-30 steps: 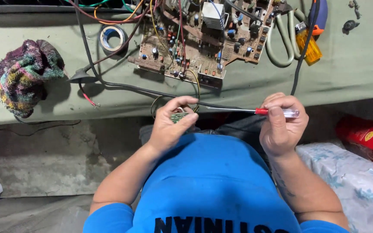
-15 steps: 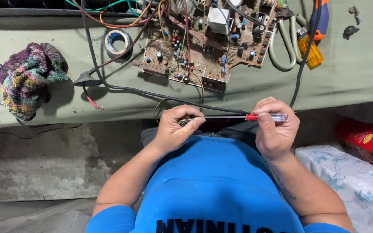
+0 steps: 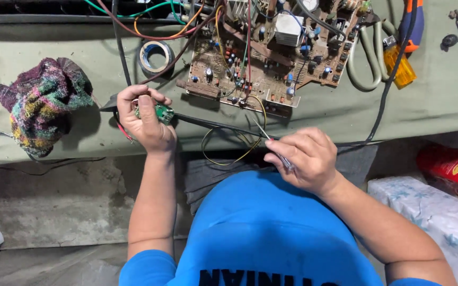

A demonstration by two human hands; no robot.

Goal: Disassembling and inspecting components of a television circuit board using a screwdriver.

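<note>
My left hand (image 3: 147, 119) has its fingers clamped on a small green circuit module (image 3: 160, 113), held just above the desk (image 3: 441, 100) beside the trailing black cable (image 3: 213, 124). My right hand (image 3: 306, 159) has its fingers pinched together on a thin metal tool (image 3: 269, 139), its tip angled toward the big brown circuit board (image 3: 271, 58). I judge I'm mid-way through working the module, parts held apart. The next move calls for bringing tip and module together steadily, clear of the yellow wires (image 3: 229, 151) looping between my hands
</note>
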